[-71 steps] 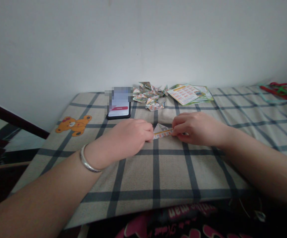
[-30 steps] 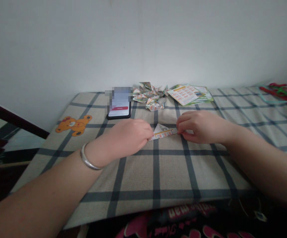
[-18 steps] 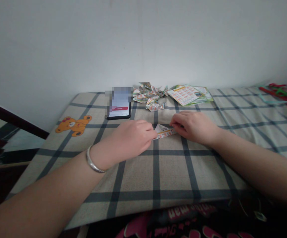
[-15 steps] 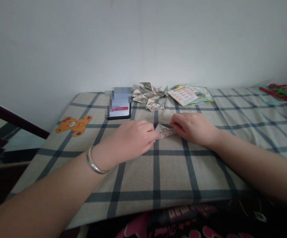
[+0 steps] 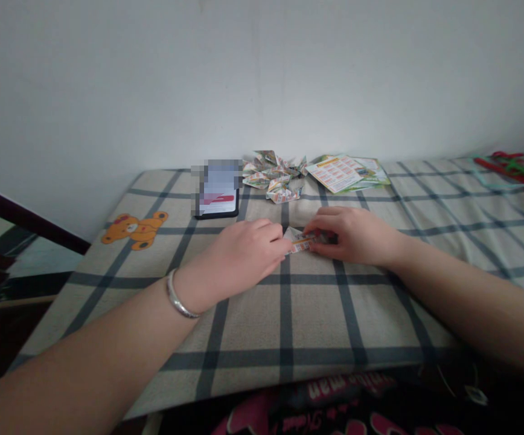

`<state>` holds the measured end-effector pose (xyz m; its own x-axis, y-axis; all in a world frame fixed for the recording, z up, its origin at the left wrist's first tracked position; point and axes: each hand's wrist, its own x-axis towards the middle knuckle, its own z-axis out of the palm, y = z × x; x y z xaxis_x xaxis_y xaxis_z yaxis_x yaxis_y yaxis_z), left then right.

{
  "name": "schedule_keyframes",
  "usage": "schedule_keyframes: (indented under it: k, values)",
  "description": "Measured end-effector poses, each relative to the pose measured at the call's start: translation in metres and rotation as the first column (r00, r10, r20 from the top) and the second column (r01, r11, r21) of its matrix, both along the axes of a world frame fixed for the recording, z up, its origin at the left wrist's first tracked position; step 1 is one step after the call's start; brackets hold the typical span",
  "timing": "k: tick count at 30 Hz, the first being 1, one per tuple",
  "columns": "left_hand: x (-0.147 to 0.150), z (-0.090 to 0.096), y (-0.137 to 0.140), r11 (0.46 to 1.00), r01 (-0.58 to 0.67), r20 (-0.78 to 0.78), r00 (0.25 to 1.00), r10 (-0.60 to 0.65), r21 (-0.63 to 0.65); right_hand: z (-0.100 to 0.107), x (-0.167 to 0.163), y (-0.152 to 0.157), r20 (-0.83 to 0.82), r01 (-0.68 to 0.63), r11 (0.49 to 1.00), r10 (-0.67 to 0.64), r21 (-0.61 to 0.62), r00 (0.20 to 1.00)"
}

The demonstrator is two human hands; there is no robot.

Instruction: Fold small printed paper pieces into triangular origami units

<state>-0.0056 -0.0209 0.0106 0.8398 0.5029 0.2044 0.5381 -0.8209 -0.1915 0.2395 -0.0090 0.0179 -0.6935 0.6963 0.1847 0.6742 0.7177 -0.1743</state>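
A small folded piece of printed paper [image 5: 299,240], with a pointed top and an orange and white lower band, lies on the checked tablecloth between my hands. My left hand [image 5: 253,251], with a silver bangle at the wrist, pinches its left end. At the paper's right part, my right hand [image 5: 352,235] has thumb and index finger closed on the edge, the other fingers curled above. Both ends of the paper are partly hidden by my fingers. Behind it sit several folded paper pieces [image 5: 276,172] of similar print, grouped together.
A phone [image 5: 219,202] with a lit screen lies at the back left, near a bear picture [image 5: 135,229] on the cloth. Flat printed sheets [image 5: 338,173] are stacked by the wall [image 5: 262,78]. Red and green ribbon-like strips [image 5: 513,169] lie at the far right.
My right hand has shifted slightly left along the paper, and its thumb and index finger now show apart around the paper's edge. My left hand has barely moved.
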Motion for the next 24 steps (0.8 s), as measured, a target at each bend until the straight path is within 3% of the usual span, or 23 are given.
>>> schedule_keyframes:
  k: [10, 17, 24]
  values:
    - [0.003, 0.000, 0.006, 0.999, 0.003, 0.023, 1.000, -0.004, 0.044, -0.003, -0.004, 0.002, -0.074, -0.132, 0.991, 0.130, -0.032, 0.989]
    - [0.000, -0.004, 0.006, 0.996, 0.084, 0.079, 0.993, -0.085, 0.012, -0.006, -0.009, -0.001, -0.065, -0.179, 0.983, 0.182, 0.046, 0.981]
    - [0.001, -0.003, 0.006, 0.996, 0.070, 0.106, 0.992, -0.064, -0.059, -0.006, -0.008, 0.000, -0.047, -0.203, 0.977, 0.207, 0.069, 0.977]
